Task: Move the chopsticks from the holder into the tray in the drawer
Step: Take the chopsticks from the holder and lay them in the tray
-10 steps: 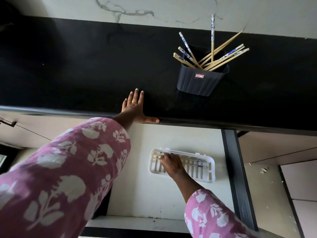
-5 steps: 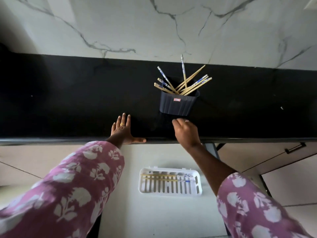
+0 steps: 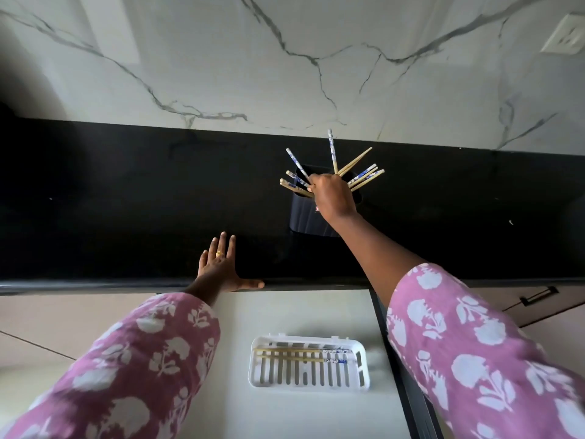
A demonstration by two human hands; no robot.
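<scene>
A dark holder [image 3: 304, 217] stands on the black counter [image 3: 126, 201] with several bamboo chopsticks [image 3: 364, 177] fanning out of it, some with blue-patterned ends. My right hand [image 3: 332, 198] is at the holder's mouth, its fingers closed around a chopstick among the bunch. My left hand [image 3: 221, 264] lies flat on the counter's front edge with its fingers spread. Below, in the open drawer [image 3: 285, 312], a white slotted tray [image 3: 308, 387] holds two chopsticks [image 3: 294, 354] lying side by side along its far side.
A marble wall rises behind the counter, with a socket [image 3: 566, 34] at the top right. The drawer's dark side rail [image 3: 408, 391] runs along its right. A cabinet front with a black handle [image 3: 538, 296] is to the right.
My right hand left the tray in the drawer, rose over the counter edge and reached the chopsticks in the holder. The left hand stayed on the counter edge.
</scene>
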